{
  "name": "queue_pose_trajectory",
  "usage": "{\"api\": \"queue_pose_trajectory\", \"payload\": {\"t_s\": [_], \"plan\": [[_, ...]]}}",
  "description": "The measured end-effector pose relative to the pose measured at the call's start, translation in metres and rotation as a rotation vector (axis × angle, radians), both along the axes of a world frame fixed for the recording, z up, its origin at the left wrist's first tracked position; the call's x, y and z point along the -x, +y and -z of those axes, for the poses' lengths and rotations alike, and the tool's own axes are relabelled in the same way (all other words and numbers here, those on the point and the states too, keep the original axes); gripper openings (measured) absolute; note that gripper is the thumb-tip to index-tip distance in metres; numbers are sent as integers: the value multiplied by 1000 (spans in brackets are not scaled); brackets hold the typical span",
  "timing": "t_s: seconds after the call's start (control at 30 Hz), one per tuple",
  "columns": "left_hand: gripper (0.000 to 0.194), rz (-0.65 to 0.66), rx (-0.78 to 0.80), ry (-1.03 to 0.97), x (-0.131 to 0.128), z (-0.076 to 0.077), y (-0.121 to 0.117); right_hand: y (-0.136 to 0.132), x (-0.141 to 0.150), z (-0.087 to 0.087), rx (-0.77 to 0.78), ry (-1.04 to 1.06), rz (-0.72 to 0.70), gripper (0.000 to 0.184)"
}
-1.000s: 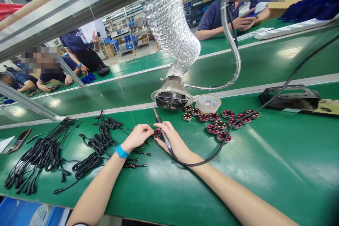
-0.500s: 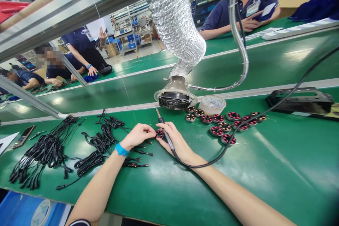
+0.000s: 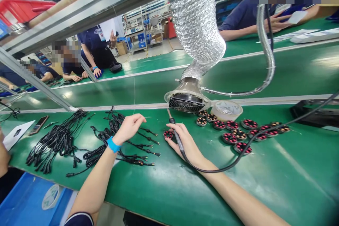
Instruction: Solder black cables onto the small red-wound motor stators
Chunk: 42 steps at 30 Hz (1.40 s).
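My right hand (image 3: pixel 186 143) is closed round a soldering iron (image 3: pixel 180 141), its tip pointing up and away from me. Between that hand's thumb and fingertips sits a small motor stator (image 3: pixel 167 134) with red and black windings. My left hand (image 3: pixel 129 127), with a blue wristband (image 3: pixel 113 144), hovers over the bundled black cables (image 3: pixel 106 139), apart from the stator. Its fingers are loosely bent and I see nothing in them. Stripped cable ends (image 3: pixel 144 162) lie on the green bench between my hands.
A fume extractor (image 3: pixel 186 99) hangs ahead, beside a tape roll (image 3: pixel 227 110). Several stators (image 3: pixel 239 134) lie to the right, crossed by the iron's cord (image 3: pixel 225 167). More cables (image 3: pixel 55 144) and a phone (image 3: pixel 39 125) are left. Co-workers sit across the bench.
My left hand has let go of the stator and moved left over the cables. My right hand keeps the iron and the stator. The camera view has shifted left.
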<state>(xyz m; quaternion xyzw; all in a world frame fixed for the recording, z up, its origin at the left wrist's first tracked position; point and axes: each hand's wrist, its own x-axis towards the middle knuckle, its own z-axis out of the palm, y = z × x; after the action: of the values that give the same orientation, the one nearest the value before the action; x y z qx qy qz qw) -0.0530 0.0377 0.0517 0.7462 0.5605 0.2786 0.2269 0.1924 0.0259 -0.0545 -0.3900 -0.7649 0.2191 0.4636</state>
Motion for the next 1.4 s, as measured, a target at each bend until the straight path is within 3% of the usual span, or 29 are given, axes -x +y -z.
{"api": "queue_pose_trajectory", "payload": {"t_s": [0.13,0.27,0.43,0.6,0.73,0.97,1.17,1.4], "plan": [[20,218,-112,202,-6,29,5,1,0,0,0,12,-2,43],[16,362,-88,275,-8,42,16,3,1,2,13,26,-20,45],[18,301,6,98,-8,38,16,6,4,-2,29,54,-52,45],[19,183,222,-237,-19,28,4,0,12,-24,17,95,-39,44],[21,209,306,-355,-29,30,-2,-7,18,-37,29,218,-25,37],[28,256,313,-432,-35,39,-4,-11,22,-35,67,284,33,30],[27,158,256,-473,-41,43,-4,-12,25,-31,134,321,73,32],[21,157,325,-470,-45,42,-8,-14,21,-45,-81,208,121,37]]}}
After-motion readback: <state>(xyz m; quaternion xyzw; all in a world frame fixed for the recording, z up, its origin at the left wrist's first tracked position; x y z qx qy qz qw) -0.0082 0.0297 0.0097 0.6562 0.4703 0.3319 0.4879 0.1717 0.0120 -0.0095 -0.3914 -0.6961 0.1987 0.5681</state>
